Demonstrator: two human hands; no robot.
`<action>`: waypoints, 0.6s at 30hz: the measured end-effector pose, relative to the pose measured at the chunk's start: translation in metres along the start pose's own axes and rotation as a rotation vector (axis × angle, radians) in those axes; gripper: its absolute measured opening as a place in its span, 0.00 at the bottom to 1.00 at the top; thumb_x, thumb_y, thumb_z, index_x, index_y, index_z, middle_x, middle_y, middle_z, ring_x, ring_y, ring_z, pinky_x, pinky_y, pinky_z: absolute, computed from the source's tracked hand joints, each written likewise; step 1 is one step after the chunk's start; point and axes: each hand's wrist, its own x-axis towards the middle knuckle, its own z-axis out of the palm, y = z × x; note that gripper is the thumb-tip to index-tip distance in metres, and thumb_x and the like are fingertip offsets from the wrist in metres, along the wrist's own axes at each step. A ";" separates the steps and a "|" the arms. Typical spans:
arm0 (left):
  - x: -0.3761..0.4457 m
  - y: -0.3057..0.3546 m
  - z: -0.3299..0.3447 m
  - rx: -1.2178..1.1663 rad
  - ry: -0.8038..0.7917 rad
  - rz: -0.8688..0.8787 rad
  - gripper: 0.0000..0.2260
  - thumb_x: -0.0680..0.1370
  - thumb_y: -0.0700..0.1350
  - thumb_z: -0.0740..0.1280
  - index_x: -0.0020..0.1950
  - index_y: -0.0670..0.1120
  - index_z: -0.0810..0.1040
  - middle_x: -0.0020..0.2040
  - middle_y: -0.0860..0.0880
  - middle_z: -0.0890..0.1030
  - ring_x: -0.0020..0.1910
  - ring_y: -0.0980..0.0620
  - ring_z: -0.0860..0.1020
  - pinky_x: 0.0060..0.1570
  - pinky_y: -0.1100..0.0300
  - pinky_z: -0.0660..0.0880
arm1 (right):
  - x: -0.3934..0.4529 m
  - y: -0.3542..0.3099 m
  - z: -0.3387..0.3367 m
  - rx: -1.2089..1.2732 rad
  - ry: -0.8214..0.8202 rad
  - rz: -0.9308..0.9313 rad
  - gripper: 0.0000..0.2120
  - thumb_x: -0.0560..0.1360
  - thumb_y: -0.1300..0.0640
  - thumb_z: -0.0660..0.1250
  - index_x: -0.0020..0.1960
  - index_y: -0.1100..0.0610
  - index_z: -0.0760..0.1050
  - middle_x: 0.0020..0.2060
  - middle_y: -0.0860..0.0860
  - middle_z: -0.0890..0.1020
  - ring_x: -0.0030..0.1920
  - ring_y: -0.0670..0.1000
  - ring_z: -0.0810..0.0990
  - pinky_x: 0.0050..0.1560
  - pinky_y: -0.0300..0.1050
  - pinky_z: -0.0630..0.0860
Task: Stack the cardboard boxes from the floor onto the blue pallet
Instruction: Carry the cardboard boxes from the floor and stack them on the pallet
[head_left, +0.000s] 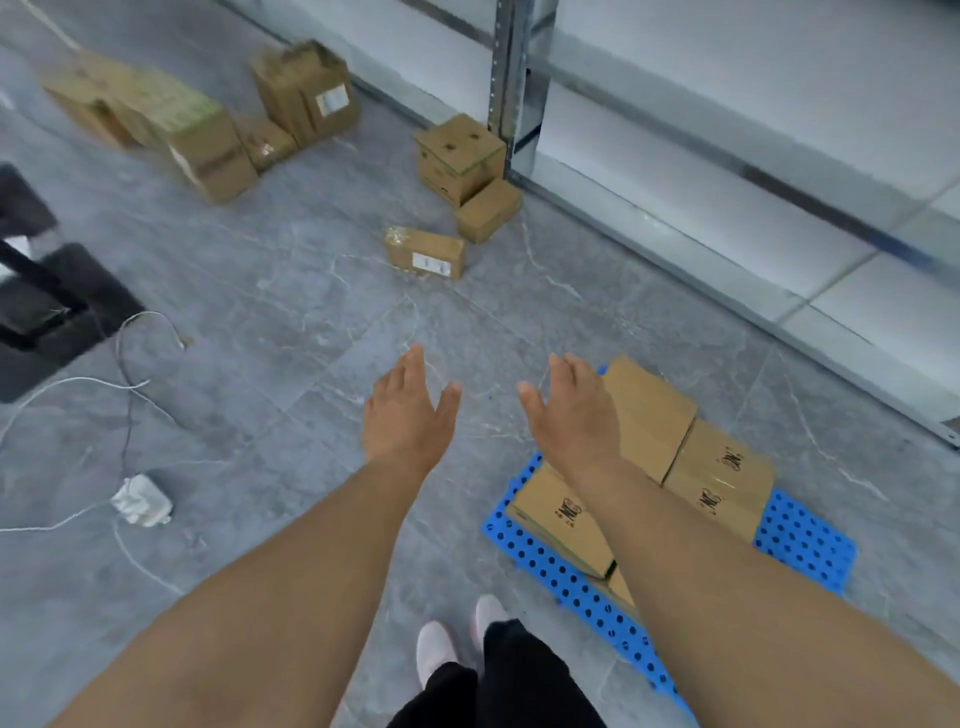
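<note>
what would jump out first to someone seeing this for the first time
Two bare forearms reach forward from the bottom edge, the left hand and right hand open and empty over the grey floor. At lower right, the blue pallet with its dark holes stands out, already carrying several cardboard boxes. More boxes lie scattered on the floor further ahead, the nearest a small labelled box near the middle.

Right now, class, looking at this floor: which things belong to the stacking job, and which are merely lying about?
Belong to the job:
blue pallet
stacked boxes already on it
labelled box nearest on the floor
box pair by the shelf post
far boxes
left hand and right hand, both empty

Lying about:
white adapter with its cables
black stand
metal shelving
</note>
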 end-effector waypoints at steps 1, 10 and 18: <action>0.010 -0.002 -0.010 -0.003 0.022 -0.011 0.30 0.79 0.58 0.55 0.77 0.49 0.48 0.76 0.48 0.56 0.74 0.47 0.55 0.71 0.51 0.53 | 0.011 -0.012 -0.003 -0.005 0.000 -0.025 0.28 0.80 0.45 0.53 0.74 0.60 0.55 0.73 0.58 0.60 0.72 0.56 0.58 0.70 0.50 0.57; 0.137 -0.011 -0.089 0.050 0.171 -0.035 0.30 0.79 0.59 0.54 0.77 0.49 0.49 0.76 0.49 0.56 0.74 0.47 0.56 0.71 0.52 0.52 | 0.145 -0.111 -0.026 -0.008 0.028 -0.184 0.27 0.79 0.45 0.54 0.72 0.60 0.59 0.70 0.58 0.64 0.68 0.58 0.64 0.67 0.51 0.62; 0.284 0.022 -0.146 0.054 0.220 -0.065 0.30 0.79 0.60 0.53 0.77 0.50 0.47 0.77 0.49 0.55 0.74 0.48 0.55 0.71 0.51 0.52 | 0.293 -0.184 -0.074 -0.007 0.041 -0.296 0.27 0.79 0.45 0.54 0.72 0.60 0.58 0.71 0.57 0.62 0.70 0.57 0.62 0.68 0.51 0.61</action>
